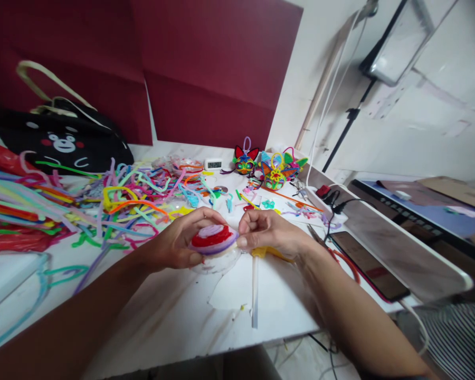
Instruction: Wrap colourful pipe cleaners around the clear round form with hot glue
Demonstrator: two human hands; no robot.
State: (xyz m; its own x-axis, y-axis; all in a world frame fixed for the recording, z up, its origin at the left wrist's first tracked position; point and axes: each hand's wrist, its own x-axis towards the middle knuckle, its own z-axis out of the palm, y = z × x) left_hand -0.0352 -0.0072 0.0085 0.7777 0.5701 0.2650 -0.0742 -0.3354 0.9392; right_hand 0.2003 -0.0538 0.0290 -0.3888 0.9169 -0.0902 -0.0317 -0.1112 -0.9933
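My left hand is wrapped round the left side of a clear plastic ball. Coiled over the ball's upper part are pipe cleaners in lilac, red and purple; its lower part is bare and see-through. My right hand is closed in a pinch at the ball's right edge, thumb and forefinger on the end of the purple pipe cleaner, partly hidden by the fingertips. Beneath the right hand lies something yellow, with a pale flat strip running from it toward the table's front edge.
Loose pipe cleaners in many colours heap up on the left, before a black bag. Several finished cat-like ornaments stand at the back beside a small digital clock. Scissors, a phone and cables lie to the right.
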